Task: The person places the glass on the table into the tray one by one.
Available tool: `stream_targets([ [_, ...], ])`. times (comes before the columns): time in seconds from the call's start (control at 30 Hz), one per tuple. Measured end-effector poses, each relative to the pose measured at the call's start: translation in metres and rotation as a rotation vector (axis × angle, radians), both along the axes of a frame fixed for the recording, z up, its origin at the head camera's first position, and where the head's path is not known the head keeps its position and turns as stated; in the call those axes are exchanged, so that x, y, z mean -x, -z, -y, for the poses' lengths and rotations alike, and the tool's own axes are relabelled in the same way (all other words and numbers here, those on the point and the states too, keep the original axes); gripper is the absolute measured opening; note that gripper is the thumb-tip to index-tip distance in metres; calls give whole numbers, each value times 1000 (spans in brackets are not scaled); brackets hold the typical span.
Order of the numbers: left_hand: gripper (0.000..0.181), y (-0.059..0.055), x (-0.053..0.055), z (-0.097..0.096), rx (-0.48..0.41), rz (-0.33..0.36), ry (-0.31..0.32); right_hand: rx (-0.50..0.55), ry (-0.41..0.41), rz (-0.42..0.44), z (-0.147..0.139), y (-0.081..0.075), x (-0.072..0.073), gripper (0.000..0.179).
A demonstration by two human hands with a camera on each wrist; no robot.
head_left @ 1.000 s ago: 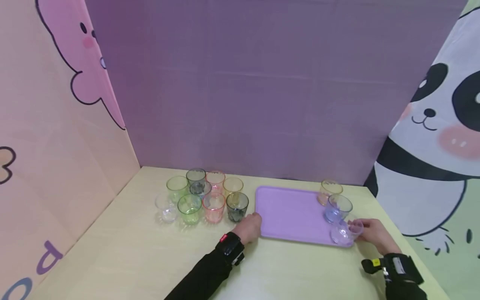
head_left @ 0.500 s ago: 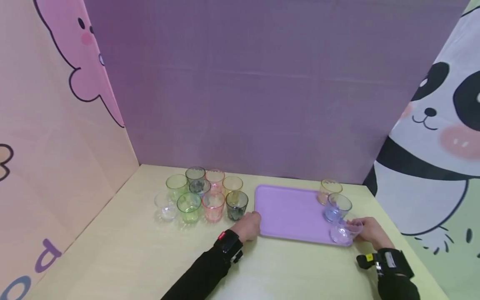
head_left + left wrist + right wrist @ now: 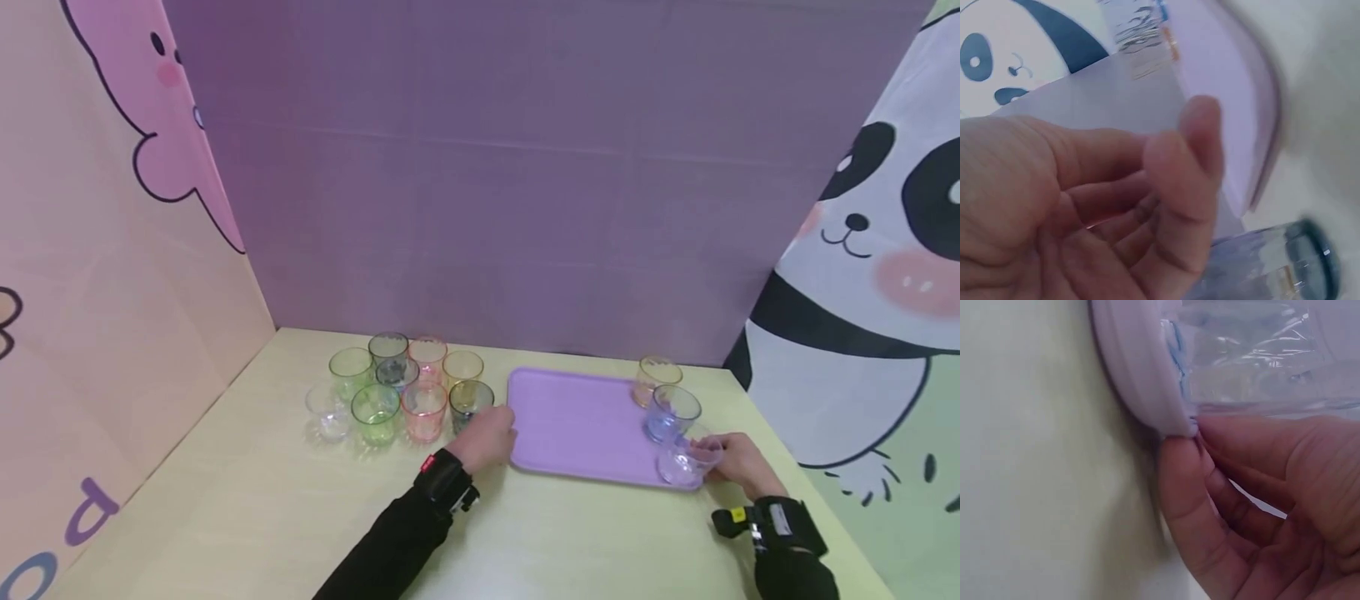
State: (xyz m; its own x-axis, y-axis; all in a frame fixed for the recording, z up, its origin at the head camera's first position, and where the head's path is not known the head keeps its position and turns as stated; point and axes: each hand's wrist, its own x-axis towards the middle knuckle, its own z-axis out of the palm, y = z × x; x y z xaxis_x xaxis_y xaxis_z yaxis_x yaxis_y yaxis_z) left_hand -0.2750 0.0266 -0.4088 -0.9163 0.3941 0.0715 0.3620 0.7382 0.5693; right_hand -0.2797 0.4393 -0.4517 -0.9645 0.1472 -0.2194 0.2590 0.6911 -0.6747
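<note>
A purple tray (image 3: pixel 577 425) lies on the table with a yellowish glass (image 3: pixel 657 373), a blue glass (image 3: pixel 672 417) and a clear glass (image 3: pixel 678 468) along its right side. At the near right corner my right hand (image 3: pixel 744 463) pinches the tray's rim between thumb and fingers, close beside the clear glass; the right wrist view shows this rim (image 3: pixel 1141 369) up close. My left hand (image 3: pixel 486 438) hovers by the tray's left edge, partly covering a dark grey glass (image 3: pixel 469 395). In the left wrist view its loosely bent fingers (image 3: pixel 1179 181) hold nothing.
Left of the tray stand several coloured glasses grouped together, including a green glass (image 3: pixel 377 417), a pink glass (image 3: pixel 424 412) and a clear glass (image 3: pixel 328 417). A purple backdrop (image 3: pixel 480 183) rises behind the table, with printed panels on both sides.
My left hand has come off the tray's left edge and shifted slightly left and up, toward the dark grey glass. The right hand keeps its pinch on the tray.
</note>
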Motion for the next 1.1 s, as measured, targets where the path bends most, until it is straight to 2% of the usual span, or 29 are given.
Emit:
stream_targets([
  [0.13,23,-8,5,5,-58,-80,-15,8,1,-7,0,-1,0,56],
  [0.33,20,-17,16,17,-100,-223,-127,16,-6,-23,1,-1,-3,56],
  [0.53,27,-18,23,27,-37,-324,-230,9,-3,-15,2,-3,-2,54],
  [0.63,32,-16,25,30,7,-369,-256,7,12,-2,3,-5,-1,53],
  [0.77,44,-10,25,33,103,-402,-256,2,2,-10,2,-4,-1,53],
  [0.87,55,-7,23,35,153,-387,-252,-8,-16,-29,2,-2,-2,50],
  [1.0,59,-4,21,37,182,-375,-250,-14,-12,-23,1,-1,-2,52],
  [1.1,55,-1,22,38,210,-398,-241,-11,-4,-13,2,-1,-2,56],
])
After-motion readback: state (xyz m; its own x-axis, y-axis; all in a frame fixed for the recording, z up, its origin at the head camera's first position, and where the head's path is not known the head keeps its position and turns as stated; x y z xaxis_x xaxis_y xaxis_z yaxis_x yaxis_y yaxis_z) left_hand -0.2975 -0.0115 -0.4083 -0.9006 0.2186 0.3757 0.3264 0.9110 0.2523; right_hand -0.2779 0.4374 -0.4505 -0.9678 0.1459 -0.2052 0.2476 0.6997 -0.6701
